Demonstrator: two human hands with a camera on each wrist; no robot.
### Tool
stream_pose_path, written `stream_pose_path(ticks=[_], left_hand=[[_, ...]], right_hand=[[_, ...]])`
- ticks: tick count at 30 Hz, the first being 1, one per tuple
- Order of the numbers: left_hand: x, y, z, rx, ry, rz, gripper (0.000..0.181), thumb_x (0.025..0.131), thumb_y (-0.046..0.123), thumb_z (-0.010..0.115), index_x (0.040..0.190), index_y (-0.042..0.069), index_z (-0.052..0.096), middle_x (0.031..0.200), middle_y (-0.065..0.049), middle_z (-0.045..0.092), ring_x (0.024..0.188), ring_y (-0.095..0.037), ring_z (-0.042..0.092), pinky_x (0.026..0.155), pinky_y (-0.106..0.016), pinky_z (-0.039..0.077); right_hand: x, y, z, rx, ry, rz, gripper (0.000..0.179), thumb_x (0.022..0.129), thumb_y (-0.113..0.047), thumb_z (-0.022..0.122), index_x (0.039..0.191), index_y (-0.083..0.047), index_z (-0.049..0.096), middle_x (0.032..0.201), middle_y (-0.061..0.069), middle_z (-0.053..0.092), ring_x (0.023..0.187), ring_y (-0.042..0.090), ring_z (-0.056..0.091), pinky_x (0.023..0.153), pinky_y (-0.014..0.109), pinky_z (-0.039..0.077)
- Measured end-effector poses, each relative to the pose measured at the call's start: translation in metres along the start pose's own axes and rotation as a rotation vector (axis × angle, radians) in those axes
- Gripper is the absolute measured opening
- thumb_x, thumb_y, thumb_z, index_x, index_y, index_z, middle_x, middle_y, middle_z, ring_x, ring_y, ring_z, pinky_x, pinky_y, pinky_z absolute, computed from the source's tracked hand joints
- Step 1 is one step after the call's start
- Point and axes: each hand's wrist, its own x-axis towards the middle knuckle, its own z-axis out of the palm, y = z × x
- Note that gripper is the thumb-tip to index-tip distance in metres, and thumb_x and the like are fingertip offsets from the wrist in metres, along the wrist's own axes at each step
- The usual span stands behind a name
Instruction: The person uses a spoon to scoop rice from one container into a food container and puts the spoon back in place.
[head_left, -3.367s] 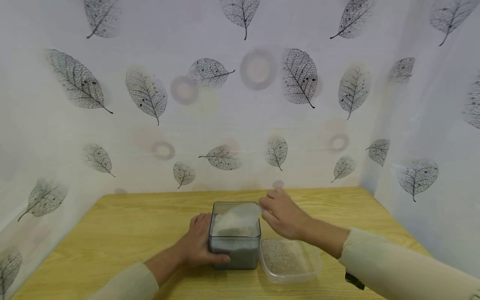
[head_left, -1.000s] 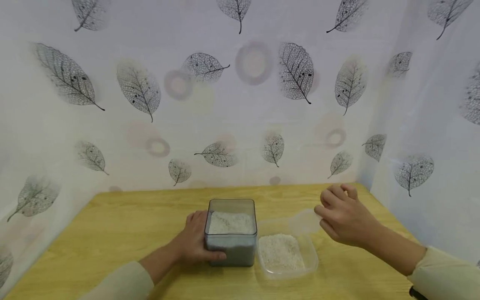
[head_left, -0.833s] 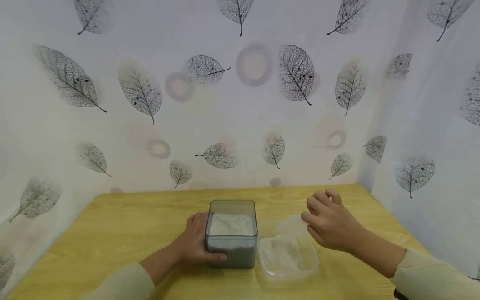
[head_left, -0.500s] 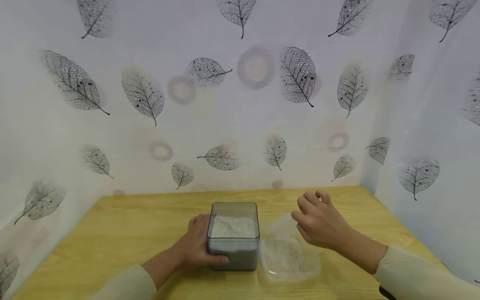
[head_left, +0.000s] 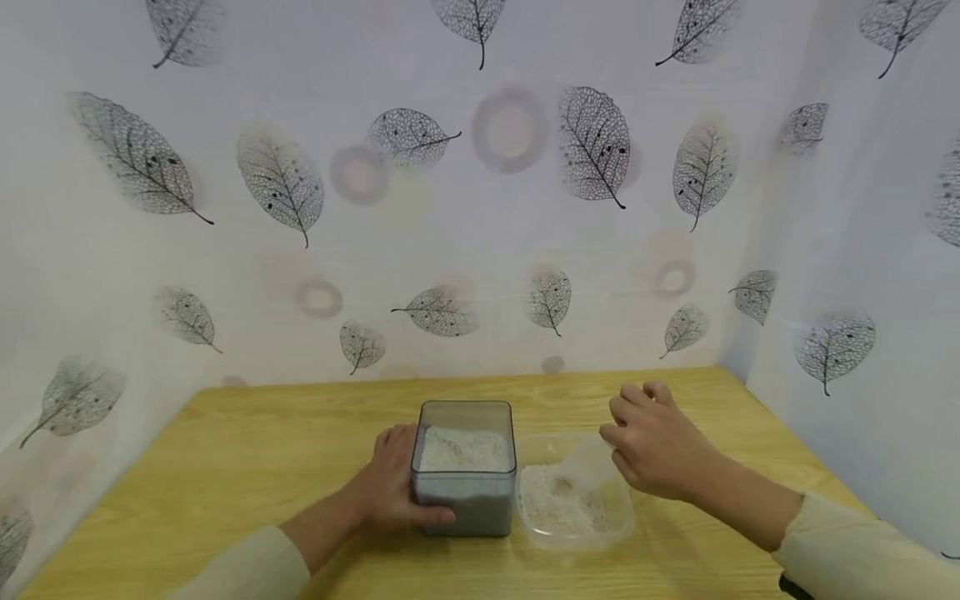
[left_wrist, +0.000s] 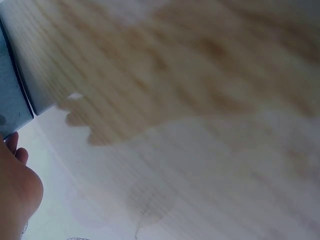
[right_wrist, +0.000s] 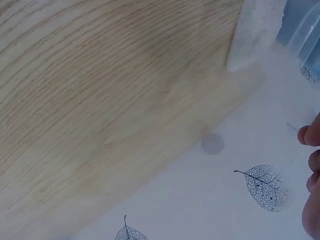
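Note:
In the head view my left hand [head_left: 390, 483] grips the left side of a square grey see-through tub [head_left: 468, 508], thumb across its front. White flour-like powder [head_left: 465, 450] fills much of the tub. My right hand [head_left: 660, 442] pinches a thin translucent plastic scraper [head_left: 592, 461], which slants down into a low clear plastic box [head_left: 618, 525]. More white powder [head_left: 558, 500] lies in that box, close to the scraper's lower end. In the right wrist view, fingertips [right_wrist: 312, 135] show at the right edge; a white-coated flat piece [right_wrist: 257, 35] shows above.
The tub and the low box stand side by side on a wood-grain table [head_left: 285, 425]. A pale leaf-printed curtain [head_left: 480, 208] closes off the back and both sides of the table.
My right hand has moved from the tub's rim, where the scraper was over the powder, right to the low box. The box's powder pile has grown and shifted. My left hand still holds the tub.

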Motion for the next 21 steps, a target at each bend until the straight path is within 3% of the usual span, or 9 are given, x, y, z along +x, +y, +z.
stream_pose_path(ticks=[4, 7, 10, 14, 21], left_hand=[[0.001, -0.001, -0.001, 0.011, -0.01, 0.0, 0.106, 0.066, 0.075, 0.074, 0.139, 0.004, 0.042, 0.131, -0.01, 0.053, 0.121, -0.027, 0.044, 0.107, -0.058, 0.026], [0.0, -0.002, -0.001, 0.007, -0.006, 0.001, 0.106, 0.067, 0.075, 0.074, 0.138, 0.004, 0.042, 0.13, -0.011, 0.053, 0.12, -0.027, 0.045, 0.106, -0.058, 0.027], [0.0, -0.002, -0.001, 0.001, 0.0, 0.002, 0.106, 0.066, 0.075, 0.074, 0.138, 0.004, 0.042, 0.13, -0.011, 0.054, 0.118, -0.026, 0.045, 0.106, -0.057, 0.027], [0.0, -0.001, -0.001, 0.0, -0.003, 0.005, 0.105, 0.067, 0.075, 0.074, 0.138, 0.004, 0.043, 0.13, -0.01, 0.053, 0.119, -0.025, 0.044, 0.106, -0.057, 0.027], [0.0, 0.001, -0.002, 0.009, 0.0, 0.01, 0.106, 0.067, 0.076, 0.073, 0.137, 0.004, 0.043, 0.129, -0.01, 0.053, 0.119, -0.026, 0.045, 0.106, -0.057, 0.027]], right_hand=[[0.004, 0.003, -0.007, 0.074, -0.011, -0.005, 0.028, 0.085, -0.008, 0.033, 0.061, -0.023, 0.039, 0.069, -0.007, 0.028, 0.072, 0.015, 0.023, 0.074, 0.04, 0.021], [0.007, 0.002, -0.01, 0.138, -0.045, -0.057, 0.029, 0.081, -0.005, 0.039, 0.062, -0.026, 0.034, 0.07, -0.009, 0.024, 0.073, 0.012, 0.019, 0.075, 0.037, 0.017], [0.009, 0.002, -0.011, 0.09, -0.071, -0.085, 0.03, 0.084, -0.006, 0.034, 0.061, -0.025, 0.036, 0.07, -0.009, 0.024, 0.073, 0.013, 0.02, 0.074, 0.037, 0.018], [0.01, 0.006, -0.011, 0.003, -0.059, -0.062, 0.034, 0.087, -0.009, 0.022, 0.06, -0.024, 0.038, 0.069, -0.006, 0.026, 0.073, 0.017, 0.024, 0.074, 0.041, 0.023], [0.021, 0.011, -0.017, -0.043, 0.026, -0.012, 0.034, 0.09, -0.013, 0.024, 0.063, -0.019, 0.044, 0.069, -0.003, 0.034, 0.072, 0.02, 0.029, 0.073, 0.043, 0.027]])
